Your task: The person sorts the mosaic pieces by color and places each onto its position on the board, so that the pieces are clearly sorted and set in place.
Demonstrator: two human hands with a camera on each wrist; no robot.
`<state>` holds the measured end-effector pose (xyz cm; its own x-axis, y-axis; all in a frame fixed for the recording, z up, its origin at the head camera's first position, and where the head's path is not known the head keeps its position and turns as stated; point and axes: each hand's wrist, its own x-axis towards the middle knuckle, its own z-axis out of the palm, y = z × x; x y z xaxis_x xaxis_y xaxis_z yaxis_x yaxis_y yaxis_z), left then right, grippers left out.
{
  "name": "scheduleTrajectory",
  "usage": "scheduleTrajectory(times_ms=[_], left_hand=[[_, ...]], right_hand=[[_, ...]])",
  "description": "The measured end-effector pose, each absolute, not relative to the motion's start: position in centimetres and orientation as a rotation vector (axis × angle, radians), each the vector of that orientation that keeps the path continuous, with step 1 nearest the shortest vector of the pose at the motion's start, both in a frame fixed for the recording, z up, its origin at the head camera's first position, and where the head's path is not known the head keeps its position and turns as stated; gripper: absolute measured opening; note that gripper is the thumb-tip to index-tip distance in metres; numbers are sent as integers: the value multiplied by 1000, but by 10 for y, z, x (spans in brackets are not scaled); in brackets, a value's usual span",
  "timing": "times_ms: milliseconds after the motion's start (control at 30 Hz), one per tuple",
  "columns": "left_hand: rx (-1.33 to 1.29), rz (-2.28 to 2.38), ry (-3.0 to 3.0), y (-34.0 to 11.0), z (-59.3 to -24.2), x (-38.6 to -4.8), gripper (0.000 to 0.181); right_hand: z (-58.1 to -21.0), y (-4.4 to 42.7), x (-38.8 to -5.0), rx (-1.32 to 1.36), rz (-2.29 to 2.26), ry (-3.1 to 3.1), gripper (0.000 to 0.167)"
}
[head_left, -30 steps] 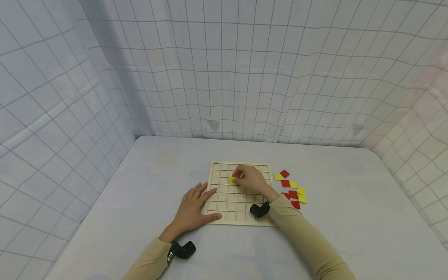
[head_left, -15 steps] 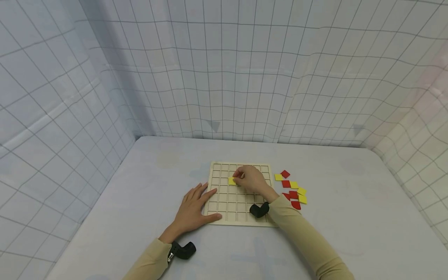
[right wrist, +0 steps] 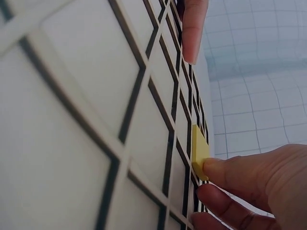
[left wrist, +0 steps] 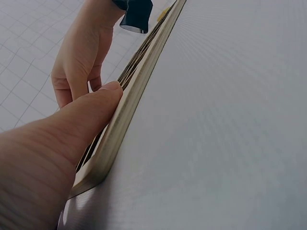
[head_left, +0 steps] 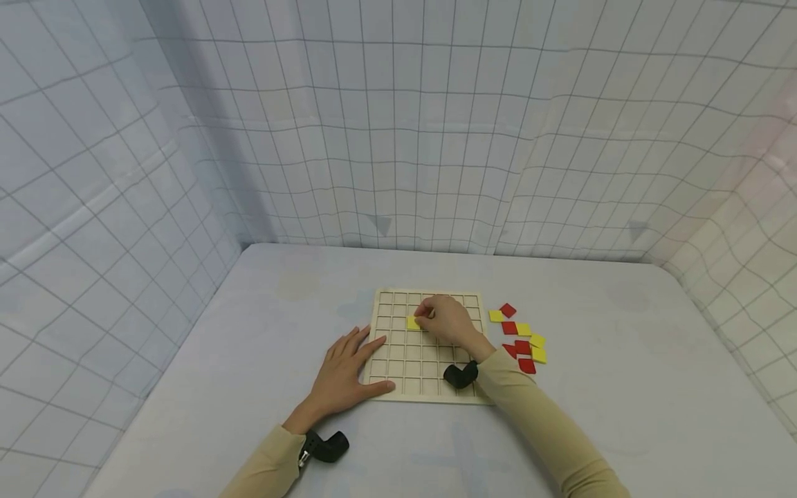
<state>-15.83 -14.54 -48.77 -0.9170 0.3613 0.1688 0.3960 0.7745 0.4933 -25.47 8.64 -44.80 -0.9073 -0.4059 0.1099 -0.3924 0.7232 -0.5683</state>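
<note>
A pale wooden grid board lies on the table, its cells bordered by raised strips. My right hand pinches a yellow square tile by its edge over a cell in the board's upper middle. Seen from the right wrist, the tile sits against the grid strips, slightly tilted, with the thumb on its edge. My left hand rests with spread fingers on the board's left edge and lower left corner. In the left wrist view the thumb touches the board's rim.
To the right of the board lie several loose red tiles and yellow tiles, some overlapping. A pale cloth covers the table. Grid-patterned white sheets hang behind and at both sides. Both wrists wear black devices.
</note>
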Motion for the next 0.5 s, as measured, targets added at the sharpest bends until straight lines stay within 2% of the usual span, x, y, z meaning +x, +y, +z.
scheduleTrajectory(times_ms=[500], left_hand=[[-613, -816, -2914, -146, -489, -159, 85]], right_hand=[[-448, 86, -254, -658, -950, 2898, 4]])
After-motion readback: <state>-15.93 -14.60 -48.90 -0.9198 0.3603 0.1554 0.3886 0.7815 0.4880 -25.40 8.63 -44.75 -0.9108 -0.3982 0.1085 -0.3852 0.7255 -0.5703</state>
